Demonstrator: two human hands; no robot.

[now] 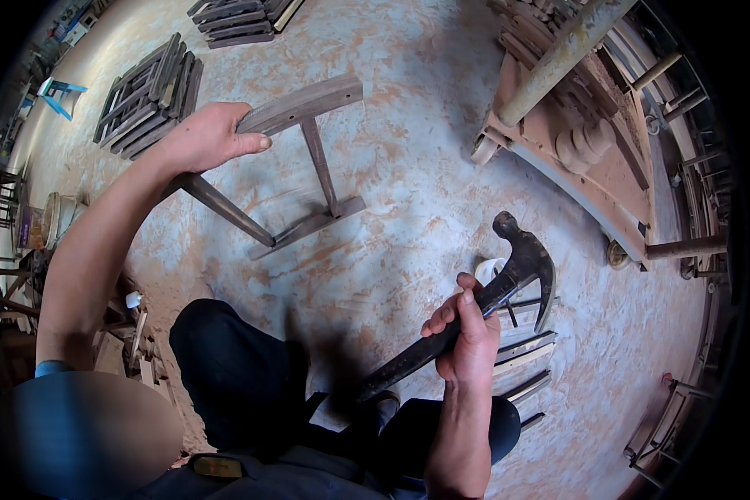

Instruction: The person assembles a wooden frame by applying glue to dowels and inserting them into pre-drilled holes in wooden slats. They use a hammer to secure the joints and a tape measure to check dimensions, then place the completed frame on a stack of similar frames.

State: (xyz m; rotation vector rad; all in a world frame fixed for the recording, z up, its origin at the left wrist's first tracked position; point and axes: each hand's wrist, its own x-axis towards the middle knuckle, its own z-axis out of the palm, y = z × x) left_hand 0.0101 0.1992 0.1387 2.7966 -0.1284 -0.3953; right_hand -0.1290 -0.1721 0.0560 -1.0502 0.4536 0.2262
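Head view: left hand (204, 137) grips wooden frame (296, 167); right hand (467, 333) clamps hammer (475, 304).

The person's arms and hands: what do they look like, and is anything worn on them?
Both hands are bare: no gloves, rings or watch show on the left hand or the right hand. The forearms are uncovered too. A short blue sleeve ends at the left upper arm; no sleeve shows on the right.

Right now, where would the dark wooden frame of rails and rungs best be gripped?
On the curved top rail, from its left end, where the left hand clamps the dark wooden frame: the broad bar fills a palm, the thin rungs would twist.
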